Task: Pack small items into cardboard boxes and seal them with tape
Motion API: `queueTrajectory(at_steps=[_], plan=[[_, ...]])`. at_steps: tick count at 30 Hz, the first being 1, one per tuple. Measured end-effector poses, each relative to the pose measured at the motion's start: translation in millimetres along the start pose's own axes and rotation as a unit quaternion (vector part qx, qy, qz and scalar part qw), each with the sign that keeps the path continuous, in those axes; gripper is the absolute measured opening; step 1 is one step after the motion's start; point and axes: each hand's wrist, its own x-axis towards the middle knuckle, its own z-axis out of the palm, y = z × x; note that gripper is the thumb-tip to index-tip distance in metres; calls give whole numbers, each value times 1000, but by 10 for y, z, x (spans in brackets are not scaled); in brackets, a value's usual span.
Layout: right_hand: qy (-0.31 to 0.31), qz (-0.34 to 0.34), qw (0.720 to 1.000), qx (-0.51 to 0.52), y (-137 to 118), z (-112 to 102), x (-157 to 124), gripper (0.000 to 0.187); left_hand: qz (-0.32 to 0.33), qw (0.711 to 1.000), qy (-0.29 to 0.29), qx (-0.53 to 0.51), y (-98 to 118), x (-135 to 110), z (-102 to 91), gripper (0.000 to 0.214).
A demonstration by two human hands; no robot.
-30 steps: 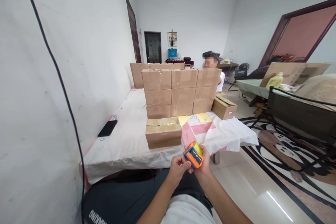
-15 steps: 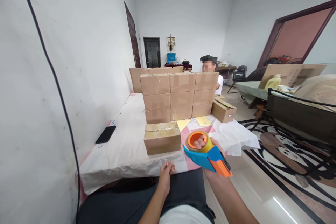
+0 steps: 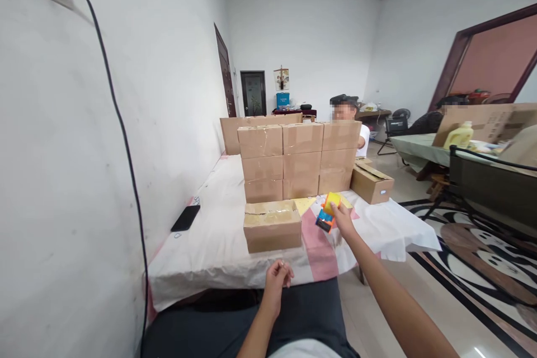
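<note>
My right hand is stretched out over the table and grips a tape dispenser, orange and blue with a yellowish roll, low over the pink and white table cover. It sits just right of a single taped cardboard box. My left hand hangs near my lap at the table's front edge, fingers loosely curled, holding nothing I can see. Behind the single box stands a wall of stacked cardboard boxes.
A black phone lies on the table by the left wall. A slanted open box sits right of the stack, and another person sits behind it. A black cable runs down the wall. A dark cart stands right.
My right hand has carried the tape dispenser from near my lap forward over the table beside the single box. My left hand let go of it and dropped towards my lap.
</note>
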Motion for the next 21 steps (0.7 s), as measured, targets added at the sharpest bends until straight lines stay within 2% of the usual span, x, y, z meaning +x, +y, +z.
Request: queueTrajectory(at_steps=[3,5,8,9,10,11,13,15,17,21], plan=[[9,41,997,-63,137,-48,10,25,7,1000,6,3,-4,32,-14,66],[38,48,994,-88,214,-101,-81,25,10,1000,9,8,-20,53,-38,67],[118,-21,983,-139,372,-185,-440,32,13,1000,9,23,-61,93,-81,67],[119,-55,977,-169,445,-200,-625,34,15,999,7,31,-76,106,-91,67],[99,-86,970,-203,527,-204,-834,35,16,999,4,39,-91,119,-97,67],[46,-100,966,-235,612,-196,-1052,37,17,999,2,48,-104,128,-98,66],[-89,-92,953,-276,761,-152,-1459,38,18,998,-2,64,-124,132,-85,67],[-175,-83,933,-303,841,-90,-1736,33,21,997,-1,76,-130,115,-61,67],[-206,-86,919,-325,835,-34,-1837,23,23,996,3,84,-118,86,-39,66],[-225,-108,904,-347,693,23,-1728,30,3,995,-2,97,-52,55,-6,64]])
